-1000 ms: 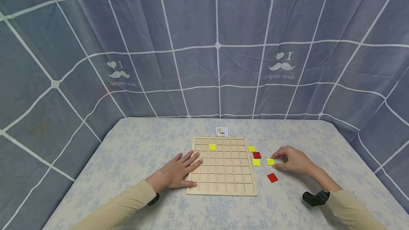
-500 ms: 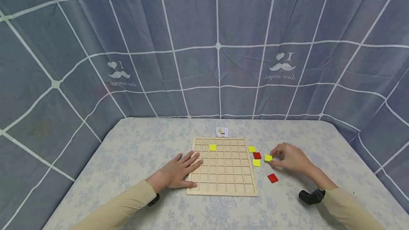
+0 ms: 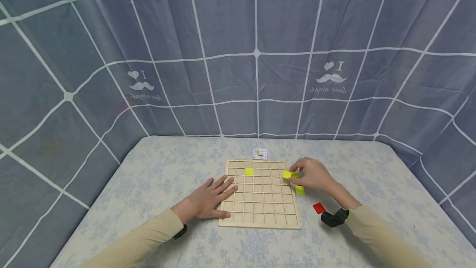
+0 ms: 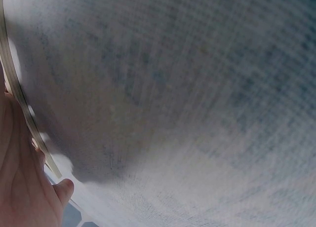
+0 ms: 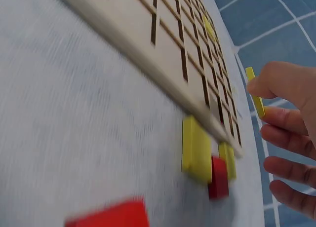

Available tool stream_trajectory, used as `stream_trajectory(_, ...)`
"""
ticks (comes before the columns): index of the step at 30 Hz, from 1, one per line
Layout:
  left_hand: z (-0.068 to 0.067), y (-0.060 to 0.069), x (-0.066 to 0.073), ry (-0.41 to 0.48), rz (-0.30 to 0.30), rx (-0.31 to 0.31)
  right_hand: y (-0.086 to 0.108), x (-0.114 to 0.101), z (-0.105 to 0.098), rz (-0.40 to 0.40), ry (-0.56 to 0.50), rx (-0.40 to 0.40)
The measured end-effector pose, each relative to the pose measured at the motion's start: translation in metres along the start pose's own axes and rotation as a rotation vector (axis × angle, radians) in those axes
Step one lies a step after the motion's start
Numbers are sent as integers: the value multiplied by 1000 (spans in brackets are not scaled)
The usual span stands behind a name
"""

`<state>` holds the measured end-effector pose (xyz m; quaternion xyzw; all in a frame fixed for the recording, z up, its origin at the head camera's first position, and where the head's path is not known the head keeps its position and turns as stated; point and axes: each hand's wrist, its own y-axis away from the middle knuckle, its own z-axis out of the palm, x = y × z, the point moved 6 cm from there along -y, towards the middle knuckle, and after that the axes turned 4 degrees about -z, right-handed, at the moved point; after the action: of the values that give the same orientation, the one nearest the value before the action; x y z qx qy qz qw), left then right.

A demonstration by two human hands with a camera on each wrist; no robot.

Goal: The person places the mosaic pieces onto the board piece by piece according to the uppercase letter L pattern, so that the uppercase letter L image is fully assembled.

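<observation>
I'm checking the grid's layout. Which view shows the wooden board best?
The head view: nearly all the wooden board shows, the left hand covering part. The right wrist view has it slanted and cropped; the left wrist view shows just an edge.

1. Your table (image 3: pixel 167 156) wears a pale, blue-patterned cloth (image 3: pixel 260 247).
2. A gridded board (image 3: pixel 258 209) lies before you.
3. A small card (image 3: pixel 260 154) lies at its far edge.
4. To its right lie two yellow tiles (image 5: pixel 197 153), a red tile (image 5: pixel 219 178) between, another red tile (image 3: pixel 319 208) nearer you.
</observation>
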<state>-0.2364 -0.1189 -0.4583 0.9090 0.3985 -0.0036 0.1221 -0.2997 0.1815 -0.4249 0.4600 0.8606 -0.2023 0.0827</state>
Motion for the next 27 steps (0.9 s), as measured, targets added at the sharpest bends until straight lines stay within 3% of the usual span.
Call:
stream_trajectory(11, 1, 0, 0, 15, -6, -6, -37, -36, 28, -34, -32, -23)
stream_trajectory(18, -1, 0, 0, 19, -17, -12, -51, -54, 40, -80, -36, -21)
stream_trajectory(27, -2, 0, 0, 7, -23, -8, -66, -70, 58, -76, -31, -58)
